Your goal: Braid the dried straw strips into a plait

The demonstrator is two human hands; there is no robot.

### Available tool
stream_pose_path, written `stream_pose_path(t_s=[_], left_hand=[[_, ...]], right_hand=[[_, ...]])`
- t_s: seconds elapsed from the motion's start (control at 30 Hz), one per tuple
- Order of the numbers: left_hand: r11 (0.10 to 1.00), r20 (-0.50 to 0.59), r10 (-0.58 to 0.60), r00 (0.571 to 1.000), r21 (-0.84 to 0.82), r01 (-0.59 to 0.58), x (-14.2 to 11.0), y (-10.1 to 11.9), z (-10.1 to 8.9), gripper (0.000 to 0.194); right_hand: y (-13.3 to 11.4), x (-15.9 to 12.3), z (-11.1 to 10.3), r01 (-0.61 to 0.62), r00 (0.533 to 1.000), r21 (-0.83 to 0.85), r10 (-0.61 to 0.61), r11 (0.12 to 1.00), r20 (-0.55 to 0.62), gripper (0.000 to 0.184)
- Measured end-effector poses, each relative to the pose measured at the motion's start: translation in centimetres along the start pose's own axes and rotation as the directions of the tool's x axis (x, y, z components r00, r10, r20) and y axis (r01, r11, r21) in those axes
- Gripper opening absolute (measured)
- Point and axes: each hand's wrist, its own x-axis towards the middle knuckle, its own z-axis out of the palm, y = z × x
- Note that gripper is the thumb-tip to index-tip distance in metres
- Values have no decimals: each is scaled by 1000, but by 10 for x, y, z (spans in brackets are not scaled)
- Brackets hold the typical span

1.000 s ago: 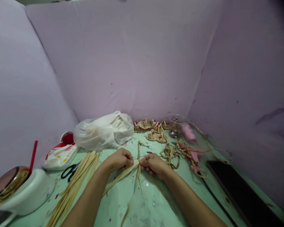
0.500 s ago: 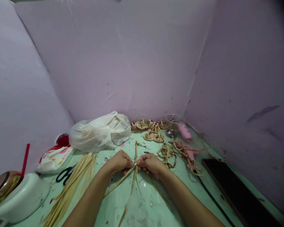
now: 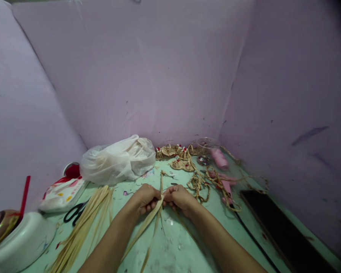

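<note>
At the middle of the green tabletop, my left hand (image 3: 148, 198) and my right hand (image 3: 179, 198) meet, both pinching a braid of straw strips. The finished part of the braid (image 3: 161, 182) runs away from me above my fingertips. Below them, loose straw strips (image 3: 144, 226) fan toward me, one passing under my right forearm. My fingers hide the exact crossing of the strips. To the left of my left hand lies a bundle of flat straw strips (image 3: 81, 227), with black-handled scissors (image 3: 74, 213) partly under it.
A white plastic bag (image 3: 118, 161) sits at the back, beside woven straw pieces with red beads (image 3: 182, 163). To the right are coiled braided cord (image 3: 198, 185), a pink glue gun (image 3: 226, 185), a pink thread spool (image 3: 219, 158) and a long dark slab (image 3: 281, 227). A white container (image 3: 31, 239) stands front left.
The view has shifted slightly. A strip at my left fingertips now lies flatter and wider over the braid's front. Both hands keep their pinch close together.
</note>
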Motion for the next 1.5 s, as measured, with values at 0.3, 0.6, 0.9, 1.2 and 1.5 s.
stream_pose_path(t_s=[0.3,0.6,0.9,1.2,1.5], left_hand=[[984,18,-56,998,-168,58,2,-1,3,13],[993,19,2,1000,-121,0,3,-5,4,13],[998,45,7,999,-67,-4,6,-8,1,11],[993,66,94,993,-73,-89,4,-8,0,3],[999,-54,20,998,-39,-22,1,-3,7,14]], right_hand=[[3,2,-3,-23,1000,60,24,998,-4,7],[0,-1,-2,-72,997,87,69,994,30,9],[-1,-5,-8,-27,988,84,13,996,155,11],[1,-1,-10,-11,996,-28,13,1000,85,7],[7,6,-8,128,988,-439,-154,889,-25,6]])
